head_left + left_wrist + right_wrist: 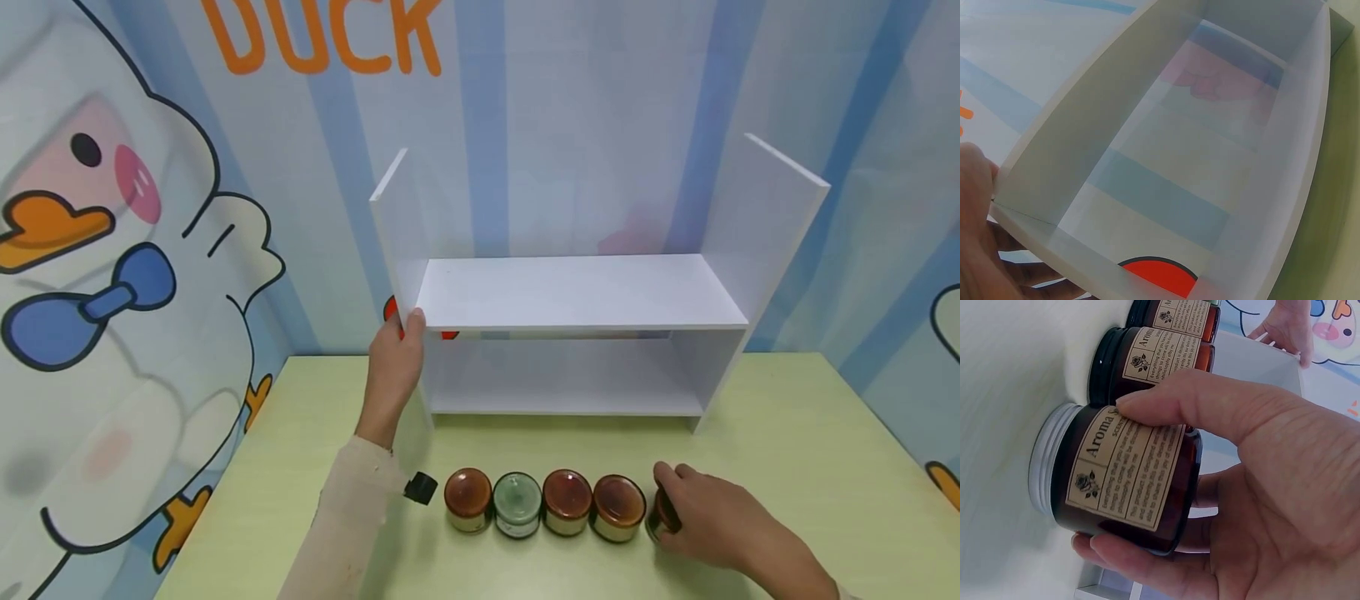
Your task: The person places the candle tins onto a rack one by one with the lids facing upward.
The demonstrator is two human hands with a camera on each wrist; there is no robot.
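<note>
At the left edge of a white shelf unit, my left hand grips the side panel, thumb in front and fingers behind. My right hand holds an amber candle jar at the right end of a row. Its label reads "Aroma", and its silver lid faces the table. In the head view the hand covers most of this jar. To its left stand brown jars and one green jar, bases up, close together in front of the shelf.
The shelf has an upper board, a lower board and two tall side panels. It stands on a pale green table against a striped duck-print backdrop. A small black block is by the left sleeve.
</note>
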